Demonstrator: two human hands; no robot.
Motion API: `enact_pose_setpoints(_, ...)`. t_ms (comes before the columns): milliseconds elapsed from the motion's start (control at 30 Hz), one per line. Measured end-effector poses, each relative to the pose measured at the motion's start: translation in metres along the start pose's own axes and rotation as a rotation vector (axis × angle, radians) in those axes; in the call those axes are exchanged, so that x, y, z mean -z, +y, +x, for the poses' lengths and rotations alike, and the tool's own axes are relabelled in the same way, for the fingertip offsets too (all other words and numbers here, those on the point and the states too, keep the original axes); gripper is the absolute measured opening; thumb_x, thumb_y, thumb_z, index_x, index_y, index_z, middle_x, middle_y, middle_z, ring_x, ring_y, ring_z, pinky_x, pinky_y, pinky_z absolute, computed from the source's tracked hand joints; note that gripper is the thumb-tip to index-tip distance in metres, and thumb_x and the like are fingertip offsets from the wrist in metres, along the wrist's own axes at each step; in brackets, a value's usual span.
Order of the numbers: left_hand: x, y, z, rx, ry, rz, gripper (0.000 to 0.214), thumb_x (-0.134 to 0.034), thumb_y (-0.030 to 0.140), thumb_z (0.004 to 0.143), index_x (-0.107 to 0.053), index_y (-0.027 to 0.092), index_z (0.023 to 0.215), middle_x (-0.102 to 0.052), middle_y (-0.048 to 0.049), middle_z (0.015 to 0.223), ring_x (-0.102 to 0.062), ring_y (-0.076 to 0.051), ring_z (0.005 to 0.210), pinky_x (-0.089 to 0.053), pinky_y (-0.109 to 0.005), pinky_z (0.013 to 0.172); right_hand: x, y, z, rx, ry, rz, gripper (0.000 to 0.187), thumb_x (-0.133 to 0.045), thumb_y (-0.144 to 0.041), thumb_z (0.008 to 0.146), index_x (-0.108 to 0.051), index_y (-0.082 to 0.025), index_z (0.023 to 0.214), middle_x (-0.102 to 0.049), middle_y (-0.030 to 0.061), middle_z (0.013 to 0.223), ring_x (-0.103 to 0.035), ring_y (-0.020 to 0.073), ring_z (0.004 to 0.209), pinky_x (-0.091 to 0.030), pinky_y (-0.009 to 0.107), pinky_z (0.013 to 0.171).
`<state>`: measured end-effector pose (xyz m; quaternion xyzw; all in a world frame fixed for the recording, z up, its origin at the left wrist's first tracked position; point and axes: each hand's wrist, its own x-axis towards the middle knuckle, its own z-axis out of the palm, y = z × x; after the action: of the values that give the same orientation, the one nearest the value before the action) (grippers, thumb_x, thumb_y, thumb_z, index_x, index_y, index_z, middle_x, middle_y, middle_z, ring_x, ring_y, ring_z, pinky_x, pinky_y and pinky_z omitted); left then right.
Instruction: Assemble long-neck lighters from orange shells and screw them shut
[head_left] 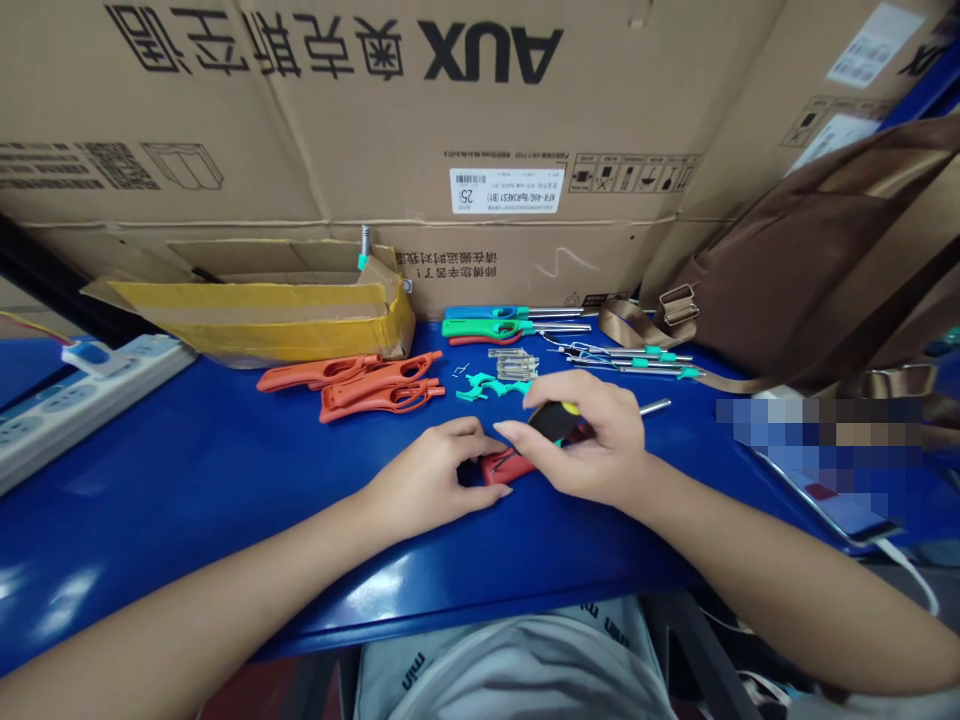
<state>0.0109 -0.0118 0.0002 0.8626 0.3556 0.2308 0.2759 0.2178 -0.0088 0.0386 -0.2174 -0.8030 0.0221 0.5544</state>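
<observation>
Handle, probably of a screwdriver, is gripped in the right hand; its tip could slip if the red lighter casing, just nearer than the turquoise plastic parts, turns because the left hand, fingers around its end, pinches weakly.

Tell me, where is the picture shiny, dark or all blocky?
In the head view, white glare shines on the blue table, at the left edge and along the front; in the head view, a dark shadow sits by the left hand, between its thumb and fingers; in the head view, coloured squares cover much of the phone, so its screen can't be read.
</observation>
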Motion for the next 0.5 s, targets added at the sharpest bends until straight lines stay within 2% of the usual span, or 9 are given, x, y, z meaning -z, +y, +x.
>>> enact_pose_setpoints(67,-0.001,0.001,-0.001,0.014,0.004,0.018,0.021,-0.076,0.025,0.085,-0.074,0.020,0.105,-0.065,-0.0033,0.095,-0.065,-0.018,0.086,-0.054,-0.030,0.079,0.001,-0.003,0.000,0.002,-0.018,0.013,0.013,-0.064,-0.024,0.094,-0.061,-0.022,0.106,-0.072,0.0015,0.091,-0.069,0.0143,0.074,-0.058,0.025,0.068)
enact_pose_setpoints(133,-0.001,0.002,-0.001,0.012,0.010,0.033,0.022,-0.075,0.028,0.086,-0.073,0.019,0.105,-0.064,-0.0038,0.094,-0.064,-0.019,0.086,-0.054,-0.031,0.079,0.004,-0.006,0.002,-0.024,-0.121,0.079,0.022,-0.046,-0.022,0.101,-0.058,-0.019,0.118,-0.072,0.0068,0.101,-0.070,0.0170,0.087,-0.059,0.030,0.076)
enact_pose_setpoints(200,-0.001,0.002,-0.001,0.003,0.009,0.034,0.022,-0.075,0.030,0.086,-0.073,0.018,0.105,-0.063,-0.0041,0.093,-0.063,-0.019,0.086,-0.054,-0.031,0.078,0.006,-0.009,0.004,-0.061,-0.206,0.116,0.032,-0.036,-0.019,0.102,-0.053,-0.017,0.129,-0.071,0.0091,0.105,-0.070,0.0184,0.094,-0.059,0.033,0.081)
enact_pose_setpoints(267,-0.002,0.002,-0.002,0.006,0.002,0.021,0.021,-0.074,0.028,0.086,-0.073,0.018,0.105,-0.063,-0.0041,0.095,-0.063,-0.019,0.086,-0.054,-0.031,0.078,0.006,-0.011,0.005,-0.060,-0.228,0.070,0.030,-0.041,-0.018,0.100,-0.053,-0.019,0.128,-0.072,0.0077,0.104,-0.070,0.0177,0.092,-0.059,0.031,0.079)
enact_pose_setpoints(400,-0.002,0.002,-0.001,0.029,0.005,-0.006,0.020,-0.073,0.021,0.084,-0.072,0.019,0.105,-0.065,-0.0036,0.097,-0.064,-0.019,0.087,-0.053,-0.030,0.078,0.004,-0.011,0.004,0.007,-0.115,-0.071,0.012,-0.067,-0.023,0.091,-0.059,-0.022,0.101,-0.074,0.0015,0.088,-0.071,0.0138,0.074,-0.056,0.023,0.068)
enact_pose_setpoints(433,-0.002,0.002,-0.001,0.028,0.006,-0.009,0.021,-0.073,0.021,0.084,-0.072,0.020,0.105,-0.065,-0.0036,0.098,-0.065,-0.019,0.088,-0.053,-0.030,0.078,0.004,-0.011,0.004,0.013,-0.099,-0.068,0.011,-0.067,-0.024,0.091,-0.060,-0.021,0.099,-0.074,0.0013,0.087,-0.071,0.0136,0.073,-0.056,0.022,0.068)
enact_pose_setpoints(500,-0.002,0.001,-0.001,0.022,0.005,-0.014,0.021,-0.074,0.024,0.085,-0.072,0.020,0.106,-0.064,-0.0036,0.099,-0.064,-0.018,0.088,-0.053,-0.031,0.079,0.006,-0.012,0.004,0.008,-0.129,-0.012,0.013,-0.056,-0.025,0.097,-0.061,-0.019,0.107,-0.075,0.0054,0.094,-0.073,0.0160,0.083,-0.058,0.025,0.074)
